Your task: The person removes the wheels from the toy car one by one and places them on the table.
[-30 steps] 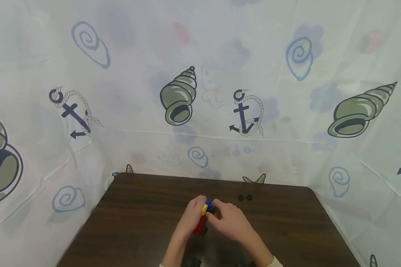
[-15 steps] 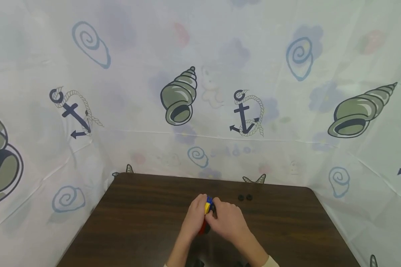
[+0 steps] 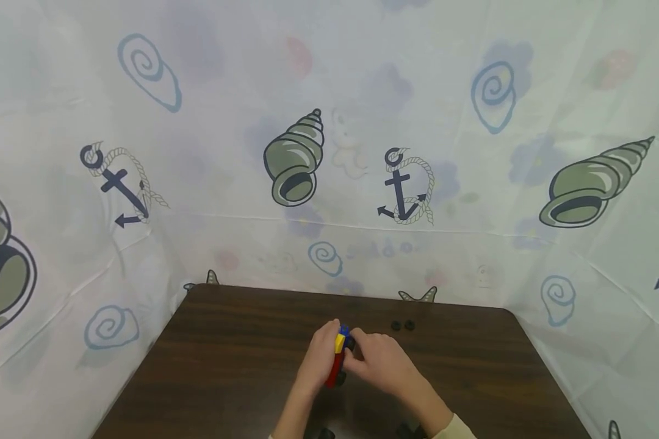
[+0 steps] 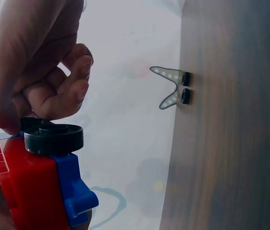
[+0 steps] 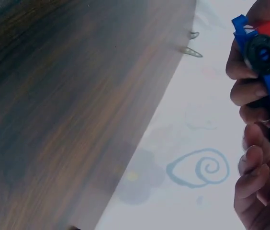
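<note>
I see the red, blue and yellow toy vehicle (image 3: 334, 370) between both hands, over the desk (image 3: 225, 353): the left hand (image 3: 318, 358) grips its body, while the right hand (image 3: 383, 364) pinches the black wheel (image 3: 351, 344) at its far end. The desk's side edges run well apart from the hands, giving me room either way; two loose wheels (image 3: 410, 325) lie near the far edge, before a printed cloth (image 3: 230, 183). Dark pieces (image 3: 326, 433) at the bottom are cut off, and the left hand hides part of the vehicle.
</note>
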Demonstrator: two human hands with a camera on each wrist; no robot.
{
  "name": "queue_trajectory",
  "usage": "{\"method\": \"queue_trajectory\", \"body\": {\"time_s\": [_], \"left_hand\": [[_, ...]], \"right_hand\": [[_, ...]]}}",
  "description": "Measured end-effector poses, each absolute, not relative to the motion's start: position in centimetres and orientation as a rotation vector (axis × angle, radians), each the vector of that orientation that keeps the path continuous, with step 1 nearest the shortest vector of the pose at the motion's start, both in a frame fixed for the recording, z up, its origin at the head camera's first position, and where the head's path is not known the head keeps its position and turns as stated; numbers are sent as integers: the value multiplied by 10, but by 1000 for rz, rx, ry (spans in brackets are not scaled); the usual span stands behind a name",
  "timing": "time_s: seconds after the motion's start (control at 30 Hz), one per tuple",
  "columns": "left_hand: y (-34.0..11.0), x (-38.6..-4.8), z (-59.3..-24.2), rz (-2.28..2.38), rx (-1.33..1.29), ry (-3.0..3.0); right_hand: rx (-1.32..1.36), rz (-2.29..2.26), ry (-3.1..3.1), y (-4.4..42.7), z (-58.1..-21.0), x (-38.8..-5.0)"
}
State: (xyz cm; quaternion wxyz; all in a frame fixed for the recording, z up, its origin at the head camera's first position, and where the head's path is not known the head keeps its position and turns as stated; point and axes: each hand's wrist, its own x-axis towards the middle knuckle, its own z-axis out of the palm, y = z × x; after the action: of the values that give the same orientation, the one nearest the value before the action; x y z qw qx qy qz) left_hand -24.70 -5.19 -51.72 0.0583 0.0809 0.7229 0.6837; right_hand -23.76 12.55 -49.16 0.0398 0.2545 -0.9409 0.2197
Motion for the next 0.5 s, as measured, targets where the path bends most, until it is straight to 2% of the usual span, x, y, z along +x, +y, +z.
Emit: {"method": "queue_trajectory", "body": {"time_s": [0.23,0.5], "left_hand": [[-45,-243,-517,2030,256,2299],[-43,-242,-516,1971,270,2406]], "right_hand": [[636,791,-2946,117,-496,-237],[606,798,-3011,111,-501,-235]]}}
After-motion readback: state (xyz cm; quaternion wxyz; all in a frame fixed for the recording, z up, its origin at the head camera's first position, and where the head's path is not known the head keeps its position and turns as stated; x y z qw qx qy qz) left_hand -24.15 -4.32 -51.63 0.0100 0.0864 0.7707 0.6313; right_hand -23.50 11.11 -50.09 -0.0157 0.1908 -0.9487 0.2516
